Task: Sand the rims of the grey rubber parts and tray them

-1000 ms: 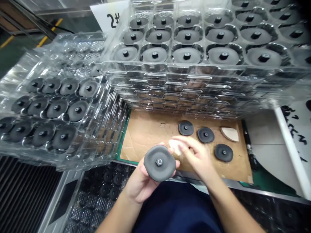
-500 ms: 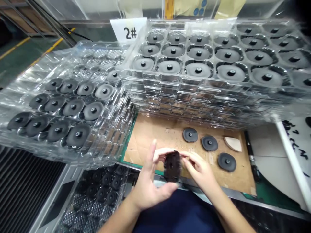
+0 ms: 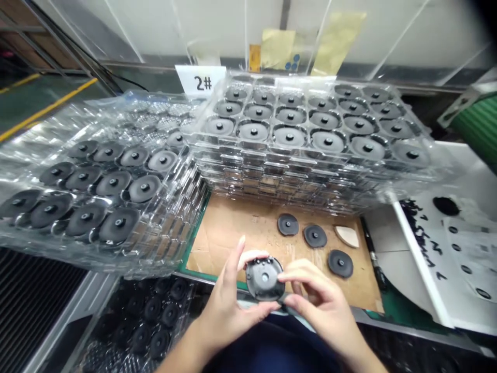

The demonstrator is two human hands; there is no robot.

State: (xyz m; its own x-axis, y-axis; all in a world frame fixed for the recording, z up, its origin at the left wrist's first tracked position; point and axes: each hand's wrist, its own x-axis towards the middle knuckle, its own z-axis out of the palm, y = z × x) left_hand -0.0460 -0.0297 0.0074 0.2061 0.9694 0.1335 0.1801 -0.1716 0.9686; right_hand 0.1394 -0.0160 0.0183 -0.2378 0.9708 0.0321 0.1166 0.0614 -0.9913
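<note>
A round black plastic disc part (image 3: 265, 282) is held above the front edge of the work surface, its face with a pale central hole turned up toward me. My left hand (image 3: 229, 303) grips it from the left, thumb below and fingers at the far edge, with the index finger pointing up. At the right rim, the fingers and thumb of my right hand (image 3: 320, 295) close around the same disc. Beyond the hands, three similar black discs, one of them the nearest disc (image 3: 340, 263), lie on the cardboard (image 3: 225, 223) with their center posts up.
Clear plastic trays (image 3: 287, 155) filled with black discs stand stacked at the back. Another tray stack (image 3: 155, 217) rises on the left. A beige wedge-shaped piece (image 3: 347, 237) and a black pen-like tool (image 3: 370, 248) lie at the right. A "2#" sign (image 3: 200, 81) stands behind.
The disc has turned from a dark, blurred, tilted side to its lighter face. My right hand has shifted to its right rim. The camera view has shifted, showing more of the right side.
</note>
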